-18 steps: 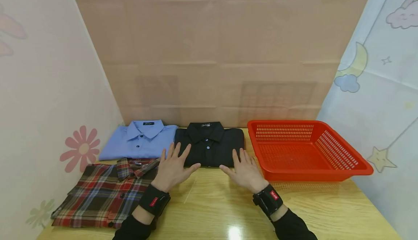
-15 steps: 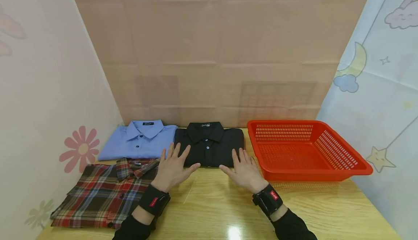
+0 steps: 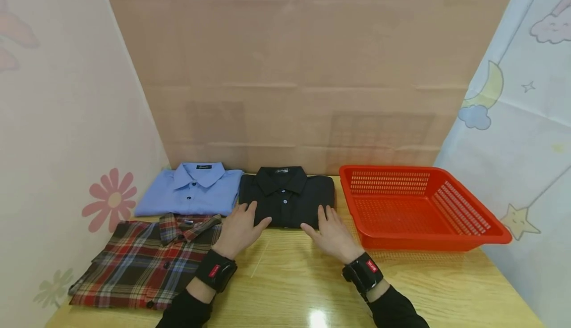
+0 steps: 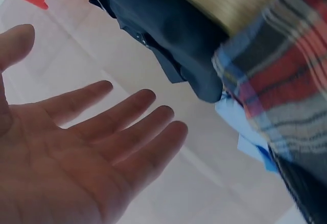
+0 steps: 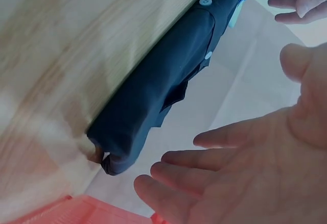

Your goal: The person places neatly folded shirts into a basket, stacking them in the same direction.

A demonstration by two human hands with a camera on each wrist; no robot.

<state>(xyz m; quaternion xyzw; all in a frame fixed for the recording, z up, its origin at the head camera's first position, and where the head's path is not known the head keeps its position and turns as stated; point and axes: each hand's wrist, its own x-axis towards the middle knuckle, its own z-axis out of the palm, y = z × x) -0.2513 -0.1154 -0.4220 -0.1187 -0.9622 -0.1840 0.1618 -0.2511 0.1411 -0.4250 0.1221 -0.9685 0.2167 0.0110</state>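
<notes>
A folded black shirt (image 3: 285, 199) with a collar and pale buttons lies at the back middle of the table. My left hand (image 3: 237, 229) is held over its front left corner, fingers extended and nothing in them. Over the front right corner is my right hand (image 3: 333, 234), its fingers also straight and holding nothing. Both wrist views show air between the fingertips and the black shirt (image 4: 163, 25). To the left lies a folded light blue shirt (image 3: 196, 189), and in front of that a folded plaid shirt (image 3: 138, 258), close to my left wrist.
A red plastic basket (image 3: 428, 242) with perforated walls stands on the right of the wooden table (image 3: 276, 288), with nothing in it. Brown paper (image 3: 285, 70) covers the wall behind. Patterned sheets hang at both sides.
My left hand has shifted slightly, its fingers drawn a little lower and nearer the black shirt's left front corner. My right hand has barely moved. The head view has tilted slightly.
</notes>
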